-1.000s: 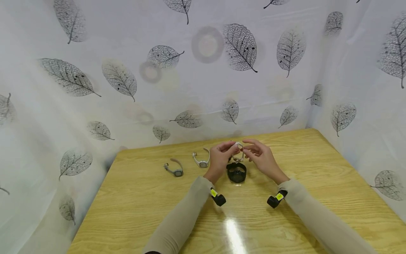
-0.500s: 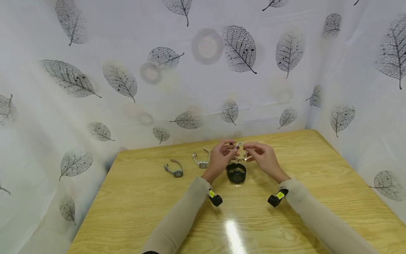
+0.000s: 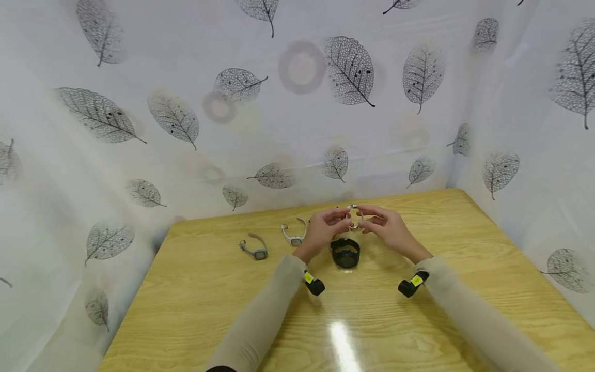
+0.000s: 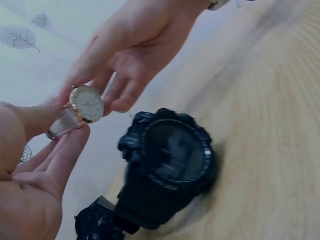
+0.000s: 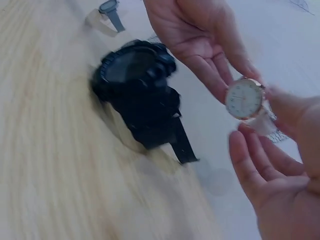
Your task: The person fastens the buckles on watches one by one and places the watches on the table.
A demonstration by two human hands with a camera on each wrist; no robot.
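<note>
A small wristwatch (image 4: 86, 104) with a white dial, a rose-gold case and a pale strap is held up between both hands. My left hand (image 3: 323, 230) pinches it from one side, thumb and fingers at the strap. From the other side my right hand (image 3: 389, 231) grips it, its fingertips at the case and strap. The dial (image 5: 244, 99) shows plainly in the right wrist view. Just nearer than the hands, a chunky black sports watch (image 3: 346, 253) stands on the wooden table (image 3: 204, 299), its strap in a loop.
Left of the hands lie a white digital watch (image 3: 296, 241) and a grey one (image 3: 260, 254), straps spread. Another dark watch (image 4: 97, 222) sits beyond the black one in the left wrist view. A leaf-printed curtain (image 3: 288, 129) hangs behind the table.
The hands have turned the pale-strapped watch and raised it slightly. The right hand's fingers, earlier more spread, have closed in on it. The watches on the table have stayed put.
</note>
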